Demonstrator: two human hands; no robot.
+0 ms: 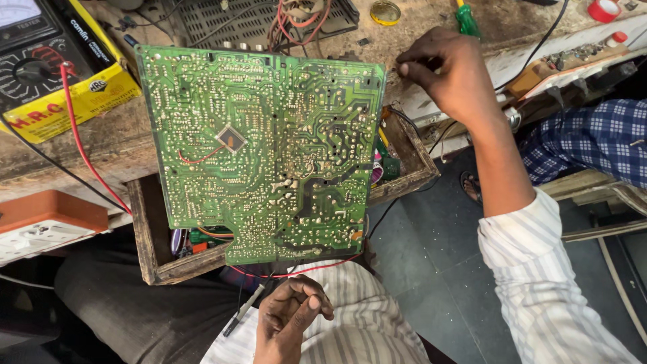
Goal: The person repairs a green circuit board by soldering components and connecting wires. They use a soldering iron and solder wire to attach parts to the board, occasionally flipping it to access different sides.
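We are propping a large green circuit board [263, 152], solder side up, at frame centre; our left hand [290, 317] is curling closed below it, our right hand [441, 74] is pinching something unseen at upper right.

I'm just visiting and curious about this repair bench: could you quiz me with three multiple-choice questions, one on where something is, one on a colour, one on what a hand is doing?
1. Where does the green circuit board lie?
A. Across an open wooden drawer
B. On the floor
C. Inside the yellow box

2. What colour is the screwdriver handle at the top of the bench?
A. Red
B. Green
C. Black

3. What is the left hand doing?
A. Lying flat on the board
B. Gripping the screwdriver
C. Curled below the board's lower edge, near a dark probe

Answers: 1 A, the drawer's wooden walls show around the board's lower corners. 2 B, the handle is bright green. 3 C, its fingers are bent inward over the striped shirt, while the right hand reaches to the bench top.
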